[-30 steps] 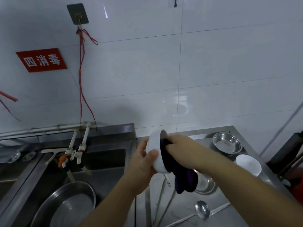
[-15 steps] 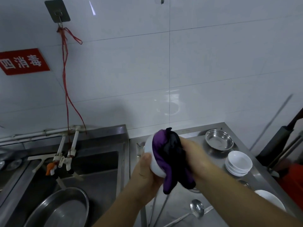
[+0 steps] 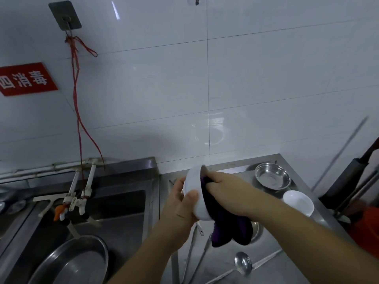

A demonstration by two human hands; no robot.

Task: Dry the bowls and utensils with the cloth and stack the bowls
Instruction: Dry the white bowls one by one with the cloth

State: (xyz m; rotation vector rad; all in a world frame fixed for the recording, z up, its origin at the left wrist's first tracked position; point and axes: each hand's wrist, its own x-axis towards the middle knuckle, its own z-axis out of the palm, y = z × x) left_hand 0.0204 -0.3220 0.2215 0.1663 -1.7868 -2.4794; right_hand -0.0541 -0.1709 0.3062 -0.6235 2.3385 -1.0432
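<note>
Left hand [image 3: 180, 206] grips a white bowl [image 3: 194, 193] held on edge above the steel bench [image 3: 287, 269], thumb across the outer wall, opening turned toward 3 o'clock. Right hand [image 3: 227, 189] is pushed into the bowl's mouth, fingers curled on a dark purple cloth [image 3: 229, 226] — the free end hangs down toward 5 o'clock from the bowl.

At 2 o'clock from the held bowl, near the wall: an empty steel bowl [image 3: 272, 178] upright on the bench. Just beside it at 5 o'clock, a stack of white bowls [image 3: 298, 202]; the number in the stack is not readable.

At 6 o'clock, a steel ladle [image 3: 243, 263] lies on the bench, cup up, with two long thin utensil handles [image 3: 196, 257] beside it at 9 o'clock.

At 8 o'clock — a sink [image 3: 114, 218] holding a round steel basin [image 3: 75, 261].
</note>
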